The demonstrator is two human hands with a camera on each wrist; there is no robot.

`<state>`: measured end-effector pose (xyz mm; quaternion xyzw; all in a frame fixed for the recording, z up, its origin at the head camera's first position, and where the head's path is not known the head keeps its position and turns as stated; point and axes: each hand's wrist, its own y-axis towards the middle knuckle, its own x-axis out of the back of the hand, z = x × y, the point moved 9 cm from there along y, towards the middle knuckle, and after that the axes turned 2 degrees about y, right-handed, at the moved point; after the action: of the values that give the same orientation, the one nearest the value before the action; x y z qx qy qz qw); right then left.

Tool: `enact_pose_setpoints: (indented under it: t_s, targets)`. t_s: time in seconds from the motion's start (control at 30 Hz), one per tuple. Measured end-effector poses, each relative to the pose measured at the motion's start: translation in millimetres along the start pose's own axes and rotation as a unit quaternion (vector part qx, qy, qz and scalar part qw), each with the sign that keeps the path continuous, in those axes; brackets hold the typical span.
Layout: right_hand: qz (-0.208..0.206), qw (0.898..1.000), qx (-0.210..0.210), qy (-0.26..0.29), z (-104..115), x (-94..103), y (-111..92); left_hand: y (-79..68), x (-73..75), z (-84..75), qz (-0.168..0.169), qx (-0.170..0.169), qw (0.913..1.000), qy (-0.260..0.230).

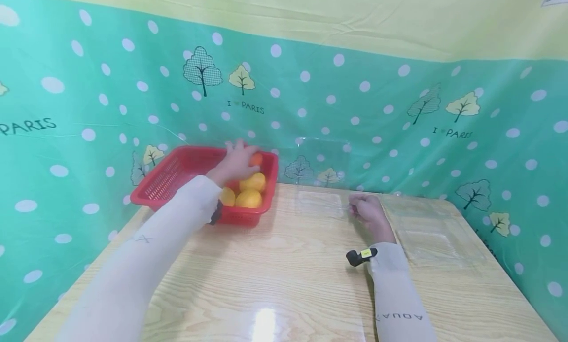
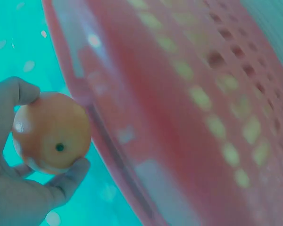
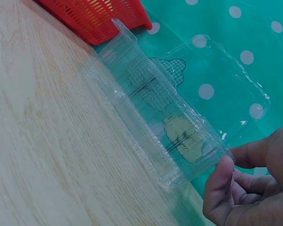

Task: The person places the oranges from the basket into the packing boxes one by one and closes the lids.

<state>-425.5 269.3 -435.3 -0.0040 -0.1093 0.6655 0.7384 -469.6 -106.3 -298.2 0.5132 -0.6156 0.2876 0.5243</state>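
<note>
My left hand (image 1: 237,162) is over the red plastic basket (image 1: 153,201), fingers and thumb curled round an orange (image 2: 52,134). In the left wrist view the orange shows a small dark stem mark and overlaps the basket's rim. Several yellow round fruits (image 1: 249,199) lie in the basket's right end, below that hand. My right hand (image 1: 367,209) pinches the right edge of a clear plastic clamshell box (image 3: 146,110) between thumb and forefinger. The box stands open near the table's back edge, its lid (image 3: 212,84) raised against the curtain. No fruit shows inside it.
More clear plastic boxes (image 1: 430,241) lie open on the table's right side. The wooden table (image 1: 266,278) runs back to a green dotted curtain (image 1: 377,115) hanging right behind the basket and boxes.
</note>
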Motion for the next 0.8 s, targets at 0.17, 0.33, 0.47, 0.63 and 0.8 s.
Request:
enact_pose_setpoints:
  t_s: [0.17,0.33,0.47,0.63,0.8]
  targets:
    - [-0.001,1.000,0.001,0.007,0.6,-1.1,-1.3,5.2,-4.2,-35.5,0.005,-0.039,0.9992,-0.005]
    - [0.001,1.000,0.002,0.009,1.7,-3.1,-3.3,10.0,-11.8,-58.9,0.008,-0.061,0.9980,-0.015]
    - [0.003,1.000,-0.004,0.006,-0.2,-3.7,-4.7,13.9,-19.9,-74.3,0.017,-0.068,0.9974,-0.017]
    - [0.003,1.000,-0.012,0.009,-1.5,-1.8,-3.7,18.7,-28.6,-93.5,0.027,-0.079,0.9961,-0.029]
    - [0.004,1.000,-0.014,0.014,0.5,-2.7,-3.2,22.9,-40.7,-109.0,0.035,-0.089,0.9952,-0.024]
